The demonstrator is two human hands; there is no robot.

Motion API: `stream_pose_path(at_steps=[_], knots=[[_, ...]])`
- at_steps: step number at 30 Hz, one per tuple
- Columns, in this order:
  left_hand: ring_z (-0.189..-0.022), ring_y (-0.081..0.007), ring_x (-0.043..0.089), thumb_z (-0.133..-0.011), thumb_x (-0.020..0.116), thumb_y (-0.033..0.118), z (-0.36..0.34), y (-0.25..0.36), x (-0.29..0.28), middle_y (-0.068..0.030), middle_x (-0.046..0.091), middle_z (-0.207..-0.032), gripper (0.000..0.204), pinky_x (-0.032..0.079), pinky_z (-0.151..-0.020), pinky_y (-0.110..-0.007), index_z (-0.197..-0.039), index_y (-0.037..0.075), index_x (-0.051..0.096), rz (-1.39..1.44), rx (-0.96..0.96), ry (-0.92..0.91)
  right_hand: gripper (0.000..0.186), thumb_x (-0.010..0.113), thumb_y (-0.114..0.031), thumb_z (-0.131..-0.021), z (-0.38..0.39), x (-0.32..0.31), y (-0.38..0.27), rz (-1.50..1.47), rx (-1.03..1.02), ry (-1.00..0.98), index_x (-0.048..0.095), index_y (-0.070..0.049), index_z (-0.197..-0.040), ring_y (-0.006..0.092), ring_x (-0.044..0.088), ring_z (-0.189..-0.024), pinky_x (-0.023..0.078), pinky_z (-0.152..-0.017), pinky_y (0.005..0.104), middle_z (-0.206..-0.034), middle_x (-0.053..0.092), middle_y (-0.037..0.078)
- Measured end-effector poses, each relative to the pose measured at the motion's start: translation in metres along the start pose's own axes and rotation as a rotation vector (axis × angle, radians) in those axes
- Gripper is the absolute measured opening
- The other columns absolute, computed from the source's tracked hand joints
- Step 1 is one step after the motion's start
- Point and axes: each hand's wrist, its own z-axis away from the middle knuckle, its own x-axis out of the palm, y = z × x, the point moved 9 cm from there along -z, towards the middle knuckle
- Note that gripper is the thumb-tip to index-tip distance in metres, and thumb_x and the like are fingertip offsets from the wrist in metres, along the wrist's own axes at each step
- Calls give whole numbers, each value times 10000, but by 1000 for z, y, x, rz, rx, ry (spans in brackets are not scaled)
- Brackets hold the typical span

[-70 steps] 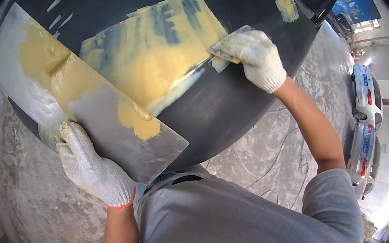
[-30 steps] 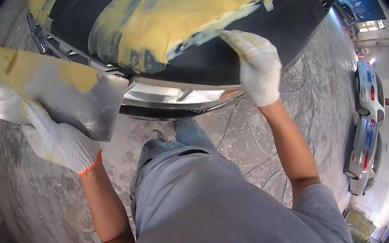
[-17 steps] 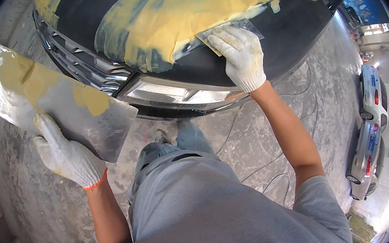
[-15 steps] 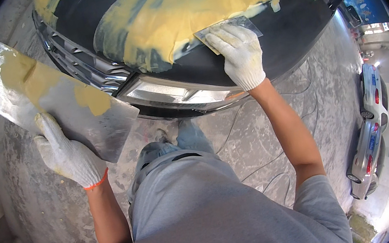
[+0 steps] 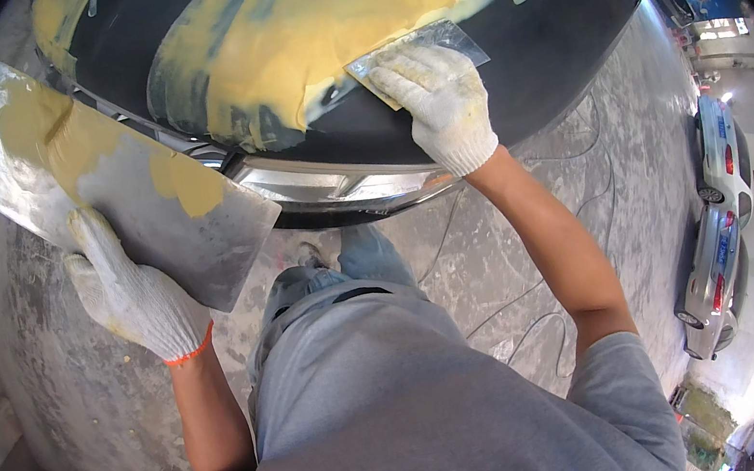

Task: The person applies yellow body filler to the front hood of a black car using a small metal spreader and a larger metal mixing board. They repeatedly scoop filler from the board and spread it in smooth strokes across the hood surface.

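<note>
My left hand (image 5: 137,296), in a white knit glove with an orange cuff, grips the near edge of a large rectangular metal sheet (image 5: 138,203), thumb on top. Yellow putty (image 5: 187,184) lies in patches on that sheet. In a stained white glove, my right hand (image 5: 443,104) is closed on a thin, flat metal spreader (image 5: 455,40), which rests against the black car hood (image 5: 512,93). Spread putty (image 5: 298,33) covers much of the hood in a broad yellow layer, and the spreader touches its near right edge. The fingers under the sheet are hidden.
Below the hood are the car's headlight (image 5: 329,176) and bumper. A thin cable (image 5: 542,294) loops over the worn concrete floor (image 5: 470,270) to my right. Two parked cars, one white (image 5: 715,151) and one silver (image 5: 711,283), stand farther off at the right.
The hood appears farther left and higher in the view. My right hand and the spreader have shifted slightly left and up in the picture. The left hand still holds the sheet in nearly the same place.
</note>
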Motion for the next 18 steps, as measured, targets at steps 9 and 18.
stream_pose_path(at_steps=[9,18], knots=[[-881,-123,576,-1124,720,373,2,-1,34,-78,648,-928,473,509,-802,-308,-986,-79,693,0,36,-85,413,716,-31,-753,21,3,-14,-64,40,-105,818,-101,-1147,298,736,-1186,568,-1034,474,-1190,801,68],[-915,-123,643,-1114,732,372,9,-7,41,-70,718,-1039,427,541,-849,-302,-1071,-53,719,113,-97,-91,367,727,-40,-772,8,-14,-20,-133,3,-271,817,-92,-1124,296,763,-1055,582,-926,446,-1112,814,68]])
